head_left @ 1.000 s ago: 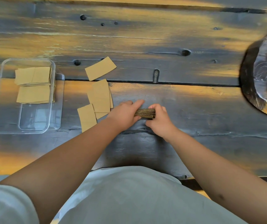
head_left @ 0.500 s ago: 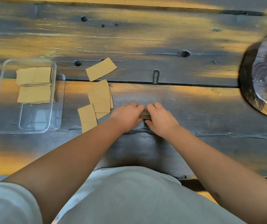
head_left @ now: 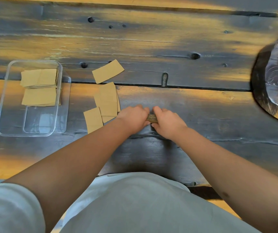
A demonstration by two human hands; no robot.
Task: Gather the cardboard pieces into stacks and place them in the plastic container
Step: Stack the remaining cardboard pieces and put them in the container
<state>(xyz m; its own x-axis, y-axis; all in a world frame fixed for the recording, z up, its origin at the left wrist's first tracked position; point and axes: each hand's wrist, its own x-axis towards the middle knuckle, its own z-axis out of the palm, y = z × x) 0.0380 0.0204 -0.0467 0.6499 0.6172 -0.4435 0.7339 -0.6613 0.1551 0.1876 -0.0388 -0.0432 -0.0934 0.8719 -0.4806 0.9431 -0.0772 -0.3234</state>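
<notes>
A: Why on edge? Left hand and right hand clasping cardboard stack at table centre — squaring edges, presumably.

B: Destination? Plastic container at nine o'clock; loose pieces between.

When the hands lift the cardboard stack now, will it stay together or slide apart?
The cardboard stack probably stays stiff: its layered corrugated edge shows. It looks light. Both hands, left hand and right hand, grip its ends, so loose pieces may slide if the grip loosens.
</notes>
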